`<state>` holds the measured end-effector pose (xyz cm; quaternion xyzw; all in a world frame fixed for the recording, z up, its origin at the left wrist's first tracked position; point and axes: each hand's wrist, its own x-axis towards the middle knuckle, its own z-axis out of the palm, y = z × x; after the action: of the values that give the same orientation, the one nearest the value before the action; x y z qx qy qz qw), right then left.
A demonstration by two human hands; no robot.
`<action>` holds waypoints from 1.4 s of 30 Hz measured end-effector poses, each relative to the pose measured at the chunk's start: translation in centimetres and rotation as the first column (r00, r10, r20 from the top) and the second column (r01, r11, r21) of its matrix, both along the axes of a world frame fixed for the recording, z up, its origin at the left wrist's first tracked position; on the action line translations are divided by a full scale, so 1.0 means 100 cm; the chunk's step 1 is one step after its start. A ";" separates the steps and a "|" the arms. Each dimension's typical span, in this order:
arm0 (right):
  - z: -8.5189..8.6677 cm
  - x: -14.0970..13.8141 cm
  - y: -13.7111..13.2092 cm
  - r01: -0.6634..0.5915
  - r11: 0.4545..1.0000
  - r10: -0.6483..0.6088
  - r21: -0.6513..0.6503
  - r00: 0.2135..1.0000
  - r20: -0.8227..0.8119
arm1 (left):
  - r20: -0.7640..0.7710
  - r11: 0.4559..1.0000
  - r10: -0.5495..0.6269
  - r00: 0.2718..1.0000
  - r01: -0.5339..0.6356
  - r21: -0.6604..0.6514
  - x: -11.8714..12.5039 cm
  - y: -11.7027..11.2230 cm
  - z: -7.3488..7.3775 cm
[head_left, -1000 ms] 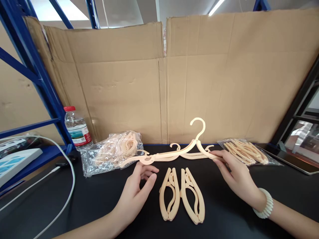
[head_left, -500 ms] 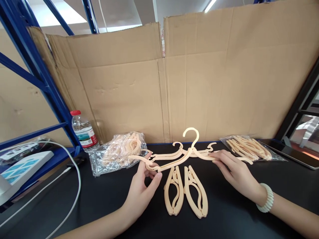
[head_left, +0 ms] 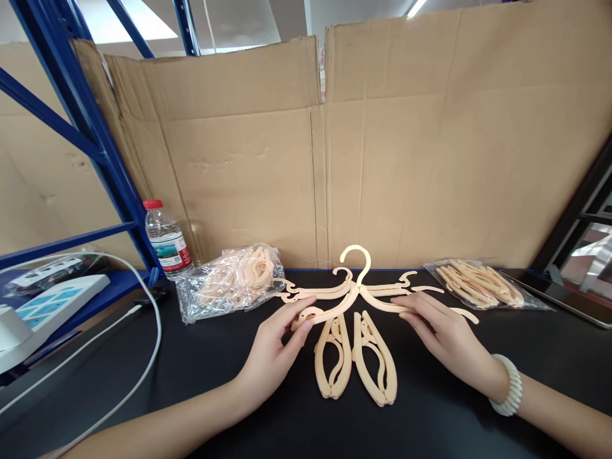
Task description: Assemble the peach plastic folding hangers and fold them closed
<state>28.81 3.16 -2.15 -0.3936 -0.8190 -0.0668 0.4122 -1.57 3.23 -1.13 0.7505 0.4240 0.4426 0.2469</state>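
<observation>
An opened beige plastic hanger (head_left: 356, 288) lies across the black tabletop (head_left: 191, 382), its hook pointing away from me. My left hand (head_left: 275, 347) pinches its left arm between thumb and fingers. My right hand (head_left: 442, 331) holds the hanger's right arm, fingers laid along it. Another opened hanger (head_left: 325, 292) lies just behind it. Two folded beige hangers (head_left: 356, 357) lie side by side between my hands.
A clear bag of folded hangers (head_left: 229, 280) sits at back left, a second bag (head_left: 478, 284) at back right. A water bottle (head_left: 167, 241) stands by the blue rack (head_left: 86, 115). Cardboard sheets (head_left: 382, 146) wall the back. A white cable (head_left: 143, 363) and a tablet (head_left: 568, 299) lie at the sides.
The opened hanger came down from a raised position to lie low over the table, nearer the folded pair. My left hand closed onto its left arm.
</observation>
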 end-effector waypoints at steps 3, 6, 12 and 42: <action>0.000 0.000 0.001 0.009 0.999 -0.010 0.035 1.000 0.015 | 0.070 0.998 -0.019 0.997 0.023 -0.064 0.000 0.002 0.002; 0.001 0.003 0.004 0.001 0.998 -0.007 0.062 0.995 0.098 | 0.130 0.993 -0.005 0.991 0.021 -0.117 0.000 0.006 0.002; 0.007 0.011 0.004 -0.004 0.993 -0.024 0.121 0.972 0.232 | 0.179 0.987 0.036 0.983 -0.007 -0.162 -0.003 0.012 0.004; 0.008 0.007 -0.001 0.254 0.907 -0.345 0.335 0.904 0.251 | 0.166 0.979 0.122 0.978 -0.091 -0.183 -0.003 0.009 0.007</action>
<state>29.47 3.10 -1.32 -0.4352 -0.7821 -0.3110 0.3197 -1.87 4.13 -0.40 0.6598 0.4775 0.4812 0.3241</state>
